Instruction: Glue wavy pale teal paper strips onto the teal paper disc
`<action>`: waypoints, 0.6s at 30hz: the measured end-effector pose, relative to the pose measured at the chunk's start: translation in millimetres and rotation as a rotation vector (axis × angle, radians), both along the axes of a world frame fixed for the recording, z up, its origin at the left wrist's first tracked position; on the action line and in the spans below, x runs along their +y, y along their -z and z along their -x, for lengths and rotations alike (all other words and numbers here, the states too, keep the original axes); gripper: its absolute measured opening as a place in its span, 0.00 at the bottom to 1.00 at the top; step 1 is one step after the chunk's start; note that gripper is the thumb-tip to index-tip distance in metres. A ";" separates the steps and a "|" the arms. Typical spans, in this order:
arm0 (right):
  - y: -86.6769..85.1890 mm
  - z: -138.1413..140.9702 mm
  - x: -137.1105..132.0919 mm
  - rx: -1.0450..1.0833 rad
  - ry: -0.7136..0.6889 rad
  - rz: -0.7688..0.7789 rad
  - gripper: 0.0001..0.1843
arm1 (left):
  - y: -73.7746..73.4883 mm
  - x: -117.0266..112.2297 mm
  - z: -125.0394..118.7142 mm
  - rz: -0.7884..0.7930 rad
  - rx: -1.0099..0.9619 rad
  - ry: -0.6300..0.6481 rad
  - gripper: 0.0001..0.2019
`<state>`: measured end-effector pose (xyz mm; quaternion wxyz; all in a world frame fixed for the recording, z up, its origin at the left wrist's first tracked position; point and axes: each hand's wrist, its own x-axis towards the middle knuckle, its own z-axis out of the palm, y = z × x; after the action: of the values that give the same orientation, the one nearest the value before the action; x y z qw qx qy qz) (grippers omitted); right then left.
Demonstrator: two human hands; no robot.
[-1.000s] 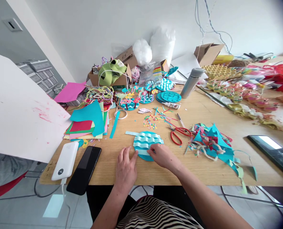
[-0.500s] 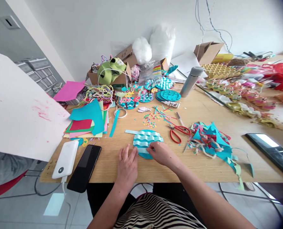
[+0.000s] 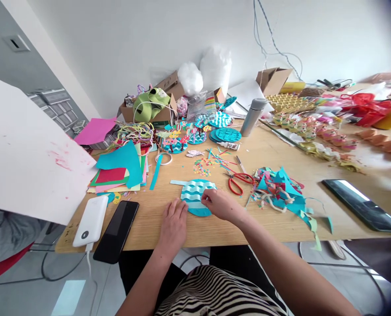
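A round teal paper disc [image 3: 195, 195] with pale blue wavy strips woven across it lies near the table's front edge. My left hand [image 3: 174, 224] rests flat on the table, fingers stretched out, fingertips touching the disc's lower left rim. My right hand [image 3: 220, 204] sits on the disc's right side, thumb and fingers pinched on a pale blue wavy strip. One pale strip end sticks out to the left of the disc.
Red-handled scissors [image 3: 237, 182] and a heap of teal paper scraps [image 3: 283, 191] lie to the right. Stacked coloured paper [image 3: 121, 169], a white power bank [image 3: 90, 220] and a black phone [image 3: 116, 231] lie left. A tablet [image 3: 362, 204] sits far right. A glue bottle [image 3: 228, 145] and finished discs stand behind.
My right hand has slid left along the disc's lower strip, and my left hand has edged back from the rim. The view has turned a little to the right.
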<state>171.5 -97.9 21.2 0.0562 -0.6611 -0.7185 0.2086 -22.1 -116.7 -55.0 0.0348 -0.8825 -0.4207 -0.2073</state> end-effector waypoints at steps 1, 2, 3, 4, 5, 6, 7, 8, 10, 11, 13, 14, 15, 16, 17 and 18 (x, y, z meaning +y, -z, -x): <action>-0.4 -0.2 0.6 0.010 0.004 0.003 0.10 | -0.3 0.7 0.1 0.012 -0.025 0.004 0.23; -0.9 -0.2 1.1 0.027 0.009 0.004 0.10 | -1.1 1.6 0.1 0.030 -0.050 0.003 0.24; -1.4 0.0 1.4 0.048 0.015 0.006 0.10 | -2.4 2.7 0.2 0.052 -0.075 0.000 0.24; -1.9 0.2 1.5 0.071 0.021 0.007 0.09 | -4.0 3.9 0.2 0.072 -0.101 -0.007 0.24; -2.5 0.4 1.5 0.091 0.028 0.008 0.09 | -5.8 5.2 0.1 0.087 -0.127 -0.014 0.23; -3.1 0.6 1.4 0.106 0.037 0.009 0.09 | -7.6 6.6 -0.1 0.094 -0.152 -0.021 0.21; -3.7 0.8 1.3 0.119 0.045 0.009 0.08 | -9.2 8.1 -0.6 0.096 -0.176 -0.027 0.19; -4.3 1.0 1.2 0.129 0.050 0.008 0.08 | -10.5 9.6 -1.5 0.096 -0.198 -0.033 0.17; -5.0 1.1 1.1 0.145 0.057 0.005 0.08 | -12.3 12.2 -4.2 0.101 -0.233 -0.043 0.13; -5.1 1.1 1.1 0.153 0.061 0.005 0.08 | -12.8 13.3 -6.1 0.106 -0.244 -0.045 0.13; -5.0 1.2 1.3 0.170 0.067 0.015 0.08 | -13.5 14.9 -10.8 0.113 -0.251 -0.044 0.12; -4.8 1.2 1.3 0.177 0.072 0.023 0.08 | -13.8 15.4 -13.3 0.115 -0.250 -0.045 0.11; -4.5 1.2 1.3 0.182 0.077 0.030 0.08 | -14.2 15.9 -15.7 0.115 -0.248 -0.047 0.09; -4.0 1.2 1.1 0.186 0.082 0.033 0.08 | -14.7 16.3 -17.9 0.116 -0.245 -0.050 0.08; -3.3 1.2 0.8 0.189 0.087 0.032 0.08 | -15.1 16.6 -19.8 0.119 -0.243 -0.054 0.08; -2.3 1.1 0.3 0.190 0.091 0.027 0.08 | -15.5 16.9 -21.2 0.120 -0.243 -0.058 0.08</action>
<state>170.4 -97.6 23.5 0.1246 -0.6709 -0.6762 0.2776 -0.9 -99.8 -39.5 -0.0636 -0.8389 -0.4586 -0.2861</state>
